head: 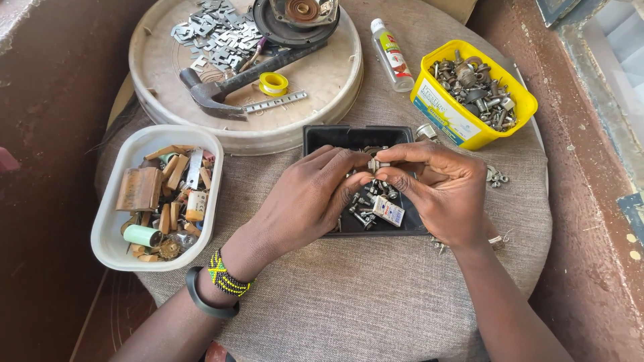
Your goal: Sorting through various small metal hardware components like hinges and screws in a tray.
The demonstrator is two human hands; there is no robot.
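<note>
Both hands meet over a black tray [322,137] of screws: the left hand [305,201] and right hand [439,191] pinch one small metal fastener [376,163] between their fingertips (its exact kind is too small to tell). Left lies a white tub [111,238] of wooden scraps; upper right, a yellow tub [436,110] of bolts; beyond, a hammer [228,87] on a round lid [315,114], all on the cloth-covered counter [355,302].

Your surface: round table [376,295], grey woven cloth over it. On cloth at your left, white oblong tub [114,221]. Far side, big round cream tray [322,100]. Centre, black rectangular tray [335,134]. Beside it, clear bottle [393,57] lying flat, near yellow tub [463,124] at your right. Loose nuts [497,177] on cloth just beside yellow tub.
</note>
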